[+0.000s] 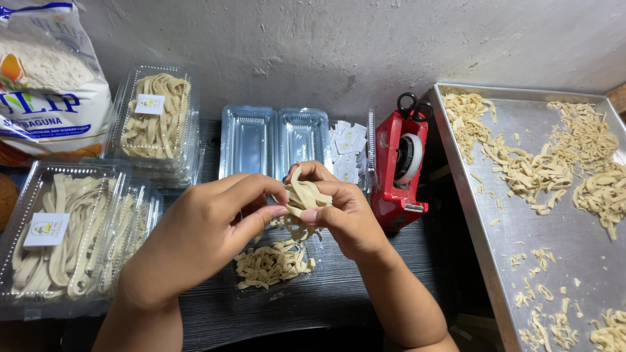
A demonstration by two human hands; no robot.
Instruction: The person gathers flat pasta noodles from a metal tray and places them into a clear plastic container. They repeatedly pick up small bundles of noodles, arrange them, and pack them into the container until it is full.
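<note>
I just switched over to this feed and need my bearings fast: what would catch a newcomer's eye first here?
Dead centre, the left hand and right hand pinch a clump of pale noodle strips above a clear tray partly filled with more. At the right lies a big metal baking tray scattered with loose strips, with a red tape dispenser beside it. Closed, labelled packs of noodles stack at the left.

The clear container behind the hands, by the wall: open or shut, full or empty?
Open and empty: the clear container lies spread flat, both halves showing bare plastic with no noodles inside.
</note>
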